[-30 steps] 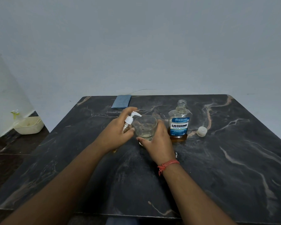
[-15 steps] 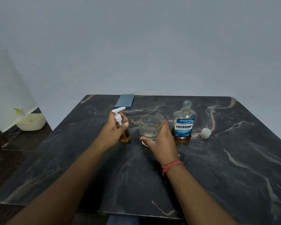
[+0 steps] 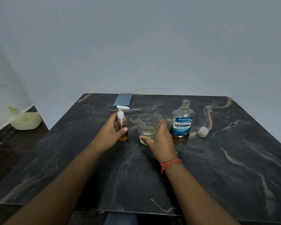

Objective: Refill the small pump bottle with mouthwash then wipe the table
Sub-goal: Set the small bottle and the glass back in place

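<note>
I see my left hand (image 3: 109,135) wrapped around the small pump bottle (image 3: 122,125), which stands upright on the dark marble surface (image 3: 234,168) with amber liquid low in its base and its white pump head on. My right hand (image 3: 161,142) grips the clear glass (image 3: 148,126), fingers curled round its far side, thumb at the base. Just right of the glass stands the open mouthwash bottle (image 3: 182,124), its white cap (image 3: 203,131) lying nearby. A folded blue cloth (image 3: 123,99) rests at the far edge.
</note>
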`<state>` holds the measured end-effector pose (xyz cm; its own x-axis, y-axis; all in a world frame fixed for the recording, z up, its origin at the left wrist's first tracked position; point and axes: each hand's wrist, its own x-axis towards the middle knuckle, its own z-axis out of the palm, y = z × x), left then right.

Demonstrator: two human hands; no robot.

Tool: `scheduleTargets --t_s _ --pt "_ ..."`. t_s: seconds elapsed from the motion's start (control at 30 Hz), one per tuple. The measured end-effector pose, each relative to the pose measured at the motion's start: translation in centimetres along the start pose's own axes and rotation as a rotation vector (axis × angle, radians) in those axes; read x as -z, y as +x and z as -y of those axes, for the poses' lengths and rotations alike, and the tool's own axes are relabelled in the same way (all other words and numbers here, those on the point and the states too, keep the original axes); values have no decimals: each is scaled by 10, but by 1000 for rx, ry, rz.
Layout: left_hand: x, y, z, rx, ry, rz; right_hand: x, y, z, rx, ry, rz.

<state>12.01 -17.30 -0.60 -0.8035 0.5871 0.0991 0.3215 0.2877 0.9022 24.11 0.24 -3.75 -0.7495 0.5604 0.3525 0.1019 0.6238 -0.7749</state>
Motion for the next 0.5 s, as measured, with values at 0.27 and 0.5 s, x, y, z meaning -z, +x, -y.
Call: scheduleTargets --t_s 0.27,0.5 --pt "-7 -4 6 10 41 -42 2 0 2 -27 6 34" --pt "-7 -5 9 3 2 -22 4 0 5 -41 39 60"
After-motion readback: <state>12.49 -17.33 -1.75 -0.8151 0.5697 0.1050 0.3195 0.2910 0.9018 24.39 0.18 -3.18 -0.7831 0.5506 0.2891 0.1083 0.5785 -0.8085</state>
